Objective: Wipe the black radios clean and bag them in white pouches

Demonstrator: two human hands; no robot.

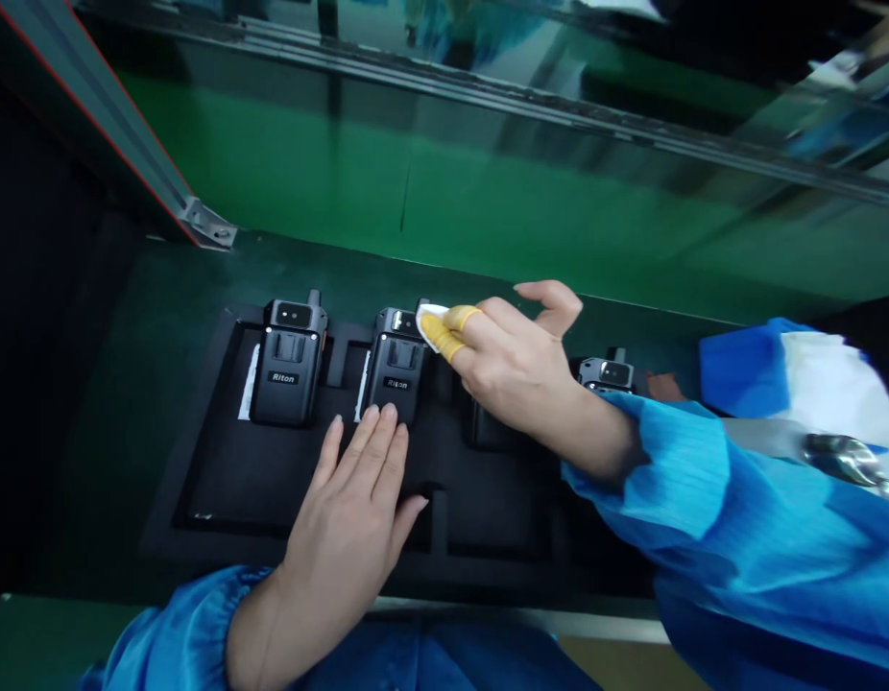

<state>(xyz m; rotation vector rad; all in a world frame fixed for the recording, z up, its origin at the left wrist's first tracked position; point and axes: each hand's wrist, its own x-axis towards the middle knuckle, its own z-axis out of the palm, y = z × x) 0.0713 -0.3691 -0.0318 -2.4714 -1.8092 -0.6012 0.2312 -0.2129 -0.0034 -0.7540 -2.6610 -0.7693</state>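
My right hand [509,355], with yellow finger cots on two fingers, presses a small white wipe [428,324] against the upper right corner of a black handheld radio [396,369] marked "Riton". Flat, with fingers stretched out, my left hand [354,518] rests its fingertips at that radio's lower end. A matching radio [282,365] lies to the left, camera side up with its stubby antenna pointing away from me. Under my right wrist another radio [492,430] is mostly hidden, and the top of one more radio [607,372] shows beyond the forearm.
The radios lie in a black foam tray [235,480] with cut-out compartments on a green bench. A green panel [307,182] rises behind, with a metal post [106,106] at left. At right are a blue box [739,365], white wipes [840,384] and a shiny metal-topped item [844,456].
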